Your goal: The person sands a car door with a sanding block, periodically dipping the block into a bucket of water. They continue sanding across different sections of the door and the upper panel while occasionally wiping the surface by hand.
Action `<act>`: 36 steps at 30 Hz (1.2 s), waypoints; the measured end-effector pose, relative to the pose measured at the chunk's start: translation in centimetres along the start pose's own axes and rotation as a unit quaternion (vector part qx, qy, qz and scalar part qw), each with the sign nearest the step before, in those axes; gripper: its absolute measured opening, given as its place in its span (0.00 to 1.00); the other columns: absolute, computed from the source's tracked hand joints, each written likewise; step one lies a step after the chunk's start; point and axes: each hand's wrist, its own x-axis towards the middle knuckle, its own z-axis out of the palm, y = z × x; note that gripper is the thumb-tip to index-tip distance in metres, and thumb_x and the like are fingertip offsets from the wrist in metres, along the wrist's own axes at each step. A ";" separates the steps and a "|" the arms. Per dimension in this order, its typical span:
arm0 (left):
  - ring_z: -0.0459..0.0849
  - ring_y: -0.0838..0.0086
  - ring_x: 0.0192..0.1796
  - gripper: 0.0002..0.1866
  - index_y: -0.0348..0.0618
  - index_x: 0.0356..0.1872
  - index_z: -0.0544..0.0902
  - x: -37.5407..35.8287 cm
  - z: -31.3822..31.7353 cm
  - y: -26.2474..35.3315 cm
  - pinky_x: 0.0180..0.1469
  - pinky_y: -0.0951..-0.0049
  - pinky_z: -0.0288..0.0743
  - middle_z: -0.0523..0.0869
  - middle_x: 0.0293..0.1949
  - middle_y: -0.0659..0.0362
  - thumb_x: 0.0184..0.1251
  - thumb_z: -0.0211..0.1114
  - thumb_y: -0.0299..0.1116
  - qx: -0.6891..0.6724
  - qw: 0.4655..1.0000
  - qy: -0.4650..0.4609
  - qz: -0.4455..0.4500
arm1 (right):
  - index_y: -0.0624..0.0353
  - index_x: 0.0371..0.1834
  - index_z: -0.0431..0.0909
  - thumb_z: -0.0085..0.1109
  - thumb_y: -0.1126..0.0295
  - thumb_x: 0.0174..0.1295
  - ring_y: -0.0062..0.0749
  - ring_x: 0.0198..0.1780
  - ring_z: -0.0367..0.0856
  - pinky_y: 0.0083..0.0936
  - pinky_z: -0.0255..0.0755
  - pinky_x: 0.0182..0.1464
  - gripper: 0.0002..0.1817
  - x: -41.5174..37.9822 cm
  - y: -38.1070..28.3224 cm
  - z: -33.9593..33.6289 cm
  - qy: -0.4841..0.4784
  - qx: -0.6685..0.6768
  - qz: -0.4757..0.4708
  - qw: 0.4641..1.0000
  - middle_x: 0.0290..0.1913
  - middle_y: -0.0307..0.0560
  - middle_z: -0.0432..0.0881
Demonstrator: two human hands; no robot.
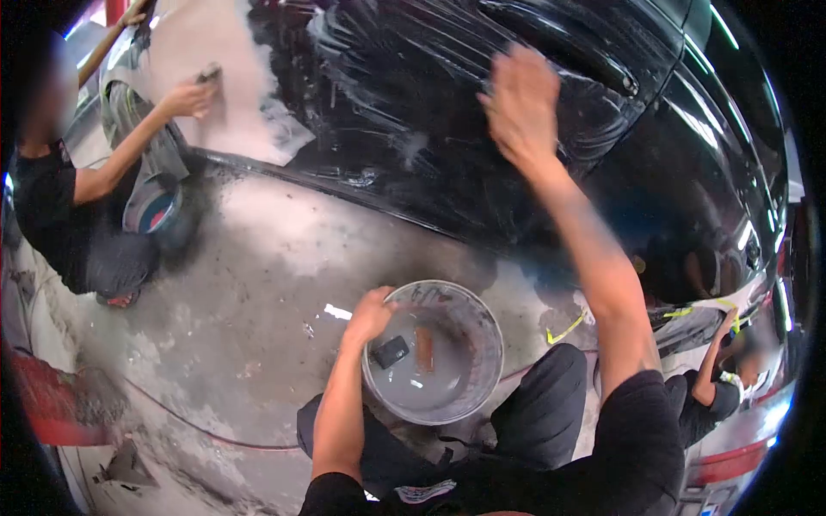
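My left hand [372,315] is closed on the left rim of a round bucket [495,331], which stands between my knees. Inside it are cloudy grey water, a dark block [390,353] and a reddish-brown block [424,349]. My right hand [523,99] is raised at the wet black car panel [404,103], just left of the door handle [559,47]. It is blurred by motion, so whether it holds anything under the palm cannot be made out. Whitish streaks and smears mark the panel around it.
At the left, a co-worker [60,206] holds a small dark block [209,74] against the pale part of the panel, near another bucket [155,206]. Another person [705,396] crouches at the right by the car. A thin hose [198,434] crosses the floor.
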 end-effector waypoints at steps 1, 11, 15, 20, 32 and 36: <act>0.86 0.45 0.65 0.21 0.36 0.65 0.84 -0.2 -0.1 0.6 0.68 0.57 0.77 0.89 0.59 0.40 0.75 0.65 0.31 -0.006 1.000 -0.008 -0.018 | 0.64 0.79 0.67 0.70 0.56 0.69 0.65 0.87 0.55 0.62 0.51 0.84 0.40 2.7 -2.0 1.0 0.016 0.020 -0.039 0.999 0.85 0.66 0.61; 0.86 0.48 0.65 0.21 0.37 0.65 0.85 -0.3 -0.1 0.2 0.68 0.57 0.77 0.89 0.61 0.42 0.75 0.65 0.32 -0.006 1.000 -0.020 -0.023 | 0.62 0.81 0.67 0.68 0.63 0.70 0.58 0.85 0.59 0.55 0.55 0.84 0.38 -10.4 6.1 -2.8 -0.046 -0.066 -0.041 0.996 0.85 0.58 0.61; 0.85 0.48 0.67 0.22 0.38 0.66 0.85 0.4 1.0 -2.1 0.69 0.56 0.76 0.89 0.62 0.43 0.74 0.66 0.35 -0.030 0.999 0.003 0.016 | 0.64 0.80 0.69 0.62 0.70 0.72 0.60 0.84 0.64 0.55 0.56 0.84 0.32 -16.7 1.1 -4.5 -0.146 0.124 -0.007 0.981 0.83 0.62 0.67; 0.87 0.45 0.61 0.23 0.40 0.62 0.87 -0.6 1.1 -1.7 0.67 0.55 0.79 0.90 0.57 0.42 0.66 0.68 0.34 -0.034 0.992 0.053 0.109 | 0.60 0.60 0.82 0.56 0.73 0.67 0.55 0.45 0.91 0.50 0.84 0.48 0.19 -26.1 -14.5 -6.2 -0.364 0.430 -0.091 0.821 0.41 0.58 0.90; 0.88 0.44 0.58 0.18 0.43 0.54 0.87 -2.5 1.3 2.2 0.60 0.43 0.81 0.91 0.49 0.42 0.70 0.70 0.43 0.243 0.963 0.116 0.005 | 0.59 0.60 0.87 0.55 0.63 0.70 0.53 0.67 0.86 0.48 0.78 0.72 0.21 -45.3 -30.2 5.9 -0.668 0.311 -0.068 0.673 0.66 0.61 0.86; 0.90 0.44 0.55 0.18 0.43 0.51 0.86 -3.0 1.3 3.8 0.57 0.43 0.82 0.92 0.48 0.43 0.73 0.69 0.46 0.316 0.942 0.115 -0.024 | 0.60 0.61 0.86 0.57 0.63 0.69 0.55 0.69 0.85 0.46 0.78 0.71 0.22 -44.2 -28.2 6.0 -0.693 0.351 -0.209 0.594 0.69 0.59 0.84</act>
